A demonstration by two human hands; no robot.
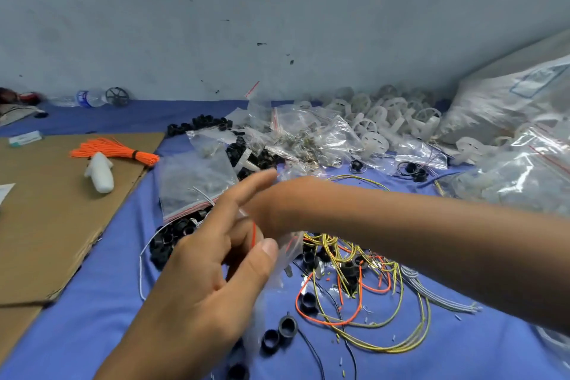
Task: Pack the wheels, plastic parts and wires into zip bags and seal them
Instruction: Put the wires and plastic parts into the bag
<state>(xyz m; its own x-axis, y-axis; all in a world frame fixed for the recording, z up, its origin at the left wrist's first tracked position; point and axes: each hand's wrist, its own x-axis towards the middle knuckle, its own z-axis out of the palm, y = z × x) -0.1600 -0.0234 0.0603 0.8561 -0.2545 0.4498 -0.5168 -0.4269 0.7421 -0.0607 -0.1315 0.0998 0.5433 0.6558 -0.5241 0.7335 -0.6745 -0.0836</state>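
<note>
I'm pinching the zip bag in my left fingers; right fingers blurring just beyond it, grip unclear.

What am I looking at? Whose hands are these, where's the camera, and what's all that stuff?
No machine here: these are a person's two bare hands. The camera sits on the person's head and looks down, so you see what they see. The left hand pinches a small clear zip bag with a red strip. The right hand reaches across to the bag; it is blurred, so I can't tell whether it grips. Everything lies on a blue cloth: a tangle of yellow and orange wires, black rings, white wheels by the wall and filled bags. On the left is cardboard with an orange wire bundle. The job is packing these parts into bags.
</note>
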